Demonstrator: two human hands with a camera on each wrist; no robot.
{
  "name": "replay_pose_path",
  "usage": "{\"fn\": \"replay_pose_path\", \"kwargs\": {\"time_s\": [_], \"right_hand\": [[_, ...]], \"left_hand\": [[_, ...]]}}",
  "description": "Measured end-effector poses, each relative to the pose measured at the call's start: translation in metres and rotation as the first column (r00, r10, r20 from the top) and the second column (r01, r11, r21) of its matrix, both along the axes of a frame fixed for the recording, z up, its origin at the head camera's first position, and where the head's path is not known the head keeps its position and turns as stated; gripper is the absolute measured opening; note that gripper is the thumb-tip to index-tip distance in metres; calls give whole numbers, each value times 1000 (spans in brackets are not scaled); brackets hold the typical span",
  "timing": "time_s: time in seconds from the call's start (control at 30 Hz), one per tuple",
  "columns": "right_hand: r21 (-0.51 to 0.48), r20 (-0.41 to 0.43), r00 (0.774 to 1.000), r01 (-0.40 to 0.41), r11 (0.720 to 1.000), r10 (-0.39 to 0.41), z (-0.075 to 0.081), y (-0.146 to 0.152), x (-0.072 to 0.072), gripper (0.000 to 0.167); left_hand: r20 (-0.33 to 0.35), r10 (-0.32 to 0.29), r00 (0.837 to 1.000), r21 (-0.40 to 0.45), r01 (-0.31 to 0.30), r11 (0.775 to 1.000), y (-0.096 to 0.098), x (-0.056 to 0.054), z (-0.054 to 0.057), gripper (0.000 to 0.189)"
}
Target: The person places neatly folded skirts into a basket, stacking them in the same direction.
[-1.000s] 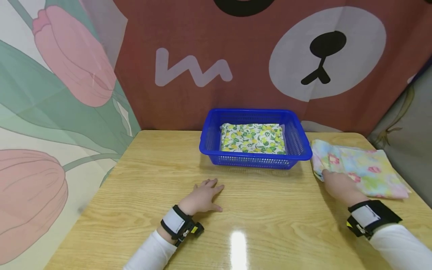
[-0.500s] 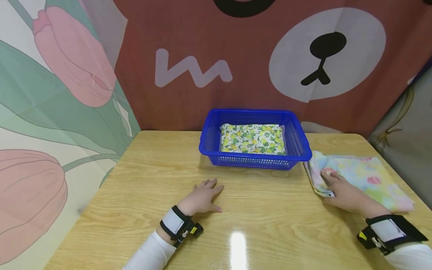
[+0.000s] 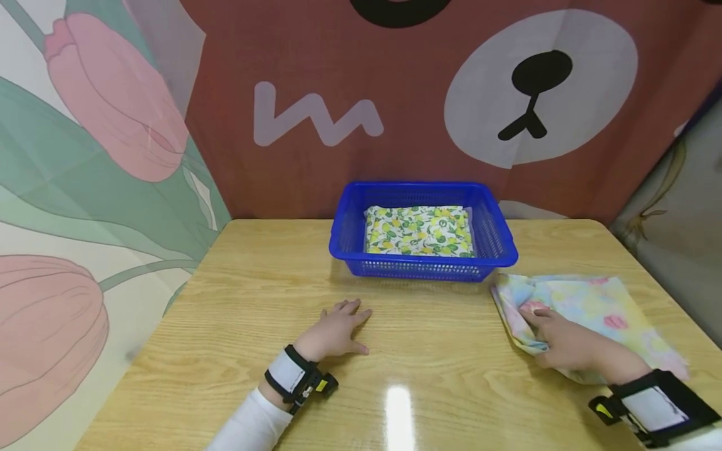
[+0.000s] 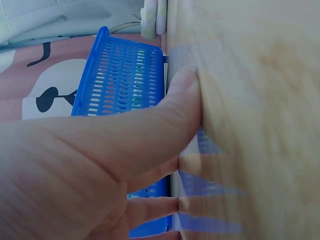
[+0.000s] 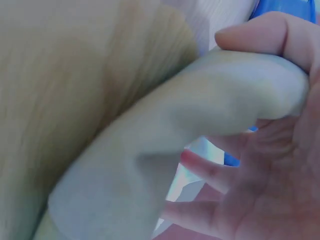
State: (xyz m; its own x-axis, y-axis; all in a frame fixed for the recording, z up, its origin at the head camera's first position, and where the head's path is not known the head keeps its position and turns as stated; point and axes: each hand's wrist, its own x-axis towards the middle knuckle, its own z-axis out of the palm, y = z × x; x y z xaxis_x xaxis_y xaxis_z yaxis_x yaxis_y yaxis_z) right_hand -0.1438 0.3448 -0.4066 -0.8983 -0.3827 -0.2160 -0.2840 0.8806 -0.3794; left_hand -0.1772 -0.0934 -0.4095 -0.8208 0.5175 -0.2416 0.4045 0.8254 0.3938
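In the head view my right hand [image 3: 572, 344] grips the near left part of a folded pastel cloth [image 3: 612, 307] with pink flowers, lying on the table's right side. The right wrist view has the cloth's thick folded edge [image 5: 215, 95] between the thumb and the fingers. My left hand [image 3: 329, 333] rests on the tabletop left of centre, fingers spread, holding nothing. In the left wrist view its thumb and fingers touch the wood. Beyond it stands a blue perforated basket [image 3: 423, 258], and inside lies a folded cloth printed with lemons [image 3: 420, 230].
The wooden table [image 3: 254, 275] meets a brown hanging with a bear face [image 3: 538, 94] at the back. A floral curtain [image 3: 118, 113] covers the left side, and a grey fabric [image 3: 688, 232] borders the right edge.
My right hand has drawn the pastel cloth toward the front and slightly left, away from the basket's side, its left part bunching up. The left hand stays in place.
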Motion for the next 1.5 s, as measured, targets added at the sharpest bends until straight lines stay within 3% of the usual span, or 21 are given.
{"fn": "replay_pose_path", "kwargs": {"time_s": [0.03, 0.13, 0.3, 0.4, 0.6, 0.77, 0.87, 1.03, 1.23, 1.5], "right_hand": [[-4, 5, 1000, -5, 1000, 5, 1, -4, 1, 84], [-19, 5, 1000, -18, 1000, 18, -1, -12, 3, 98], [-54, -123, 987, -112, 992, 104, -30, -13, 3, 26], [-62, -200, 967, -172, 983, 157, -47, -16, 3, 30], [-70, -80, 973, -221, 973, 216, -21, -46, 4, 26], [-98, -78, 966, -254, 962, 247, -28, -62, -2, 23], [-119, -64, 966, -257, 959, 251, -10, -84, 4, 22], [-94, -27, 972, -236, 967, 235, 4, -115, 8, 27], [-95, 1, 974, -227, 969, 229, 8, -134, 7, 30], [-88, -27, 972, -236, 968, 234, 8, -151, 4, 36]], "left_hand": [[-4, -1, 1000, 0, 1, 1000, 0, -1, 0, 76], [-15, -4, 1000, -3, 4, 1000, 0, -2, 0, 76], [-10, 0, 1000, -5, 0, 1000, 0, -2, -1, 76], [-11, -1, 1000, -2, 1, 1000, 0, -1, -2, 76], [-25, -7, 1000, 1, 7, 1000, 0, -1, -2, 75], [-19, -4, 1000, 3, 4, 1000, 0, 0, -1, 75], [-12, 1, 1000, 4, -1, 1000, 0, 0, -1, 75], [-7, 6, 1000, 10, -6, 1000, 0, 0, -3, 75], [-6, 2, 1000, 10, -2, 1000, -1, -1, -4, 75], [-5, 6, 1000, 14, -6, 1000, -1, -1, -4, 75]]}}
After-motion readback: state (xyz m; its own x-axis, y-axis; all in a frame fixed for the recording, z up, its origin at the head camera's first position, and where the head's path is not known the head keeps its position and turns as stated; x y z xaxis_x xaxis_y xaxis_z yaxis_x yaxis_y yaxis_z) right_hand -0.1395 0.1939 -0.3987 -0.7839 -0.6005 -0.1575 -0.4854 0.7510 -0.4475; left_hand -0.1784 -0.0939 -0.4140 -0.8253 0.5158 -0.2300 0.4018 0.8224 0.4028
